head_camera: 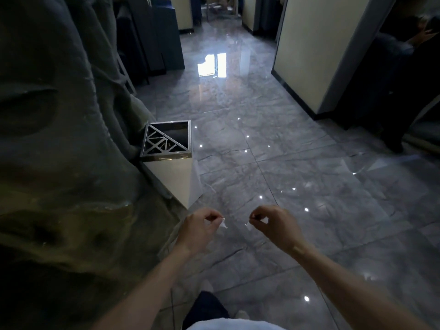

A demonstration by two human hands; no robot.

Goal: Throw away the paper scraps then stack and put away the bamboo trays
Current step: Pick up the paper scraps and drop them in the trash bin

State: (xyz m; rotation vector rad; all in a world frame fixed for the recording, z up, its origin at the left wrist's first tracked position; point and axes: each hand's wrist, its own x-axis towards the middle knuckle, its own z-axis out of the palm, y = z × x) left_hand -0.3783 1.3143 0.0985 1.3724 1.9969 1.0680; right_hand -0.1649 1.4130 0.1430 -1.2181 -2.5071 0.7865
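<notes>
Standing near the square metal bin [166, 141] at far left, we pinch one paper scrap [223, 224] in the left hand [202, 226] and another scrap [248, 225] in the right hand [273, 225]. Both look feather-light and flimsy, so fingertip grips suit them. No bamboo trays in view.

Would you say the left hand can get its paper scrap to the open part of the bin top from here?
Probably yes: the left hand, pinching a scrap, has nothing between it and the bin ahead; the grille covers only part of the top.
</notes>
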